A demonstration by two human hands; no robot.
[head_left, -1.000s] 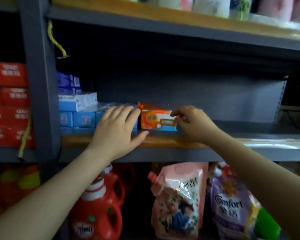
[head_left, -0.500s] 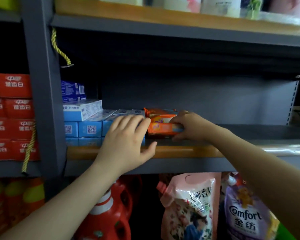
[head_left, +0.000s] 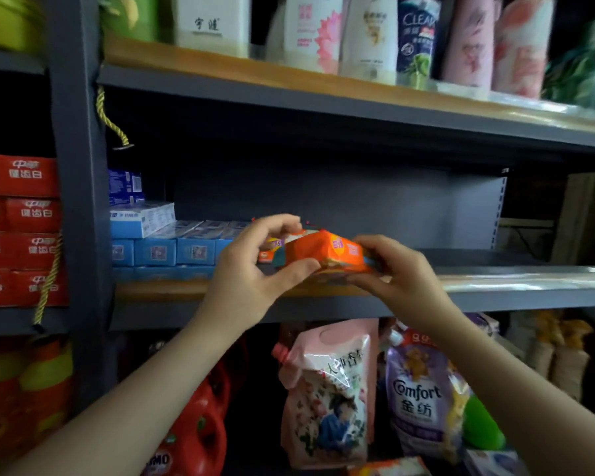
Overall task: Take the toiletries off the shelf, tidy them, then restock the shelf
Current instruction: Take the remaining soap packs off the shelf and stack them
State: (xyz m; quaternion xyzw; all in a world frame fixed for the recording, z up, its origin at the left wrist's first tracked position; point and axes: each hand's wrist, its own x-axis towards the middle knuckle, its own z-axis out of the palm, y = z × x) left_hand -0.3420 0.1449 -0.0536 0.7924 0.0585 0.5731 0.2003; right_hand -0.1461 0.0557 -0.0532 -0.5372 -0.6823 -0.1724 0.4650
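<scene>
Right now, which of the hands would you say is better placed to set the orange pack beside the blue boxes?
Probably the left hand: it grips the orange pack on the side nearest the blue boxes, while the right hand holds the far end.

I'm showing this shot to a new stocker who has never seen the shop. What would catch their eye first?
First, the bright orange soap pack, held at the middle shelf's front edge by the left hand and the right hand. Next, the stacked blue boxes on that shelf, left of the hands. Then the row of shampoo bottles on the shelf above and the red boxes in the bay at far left.
</scene>
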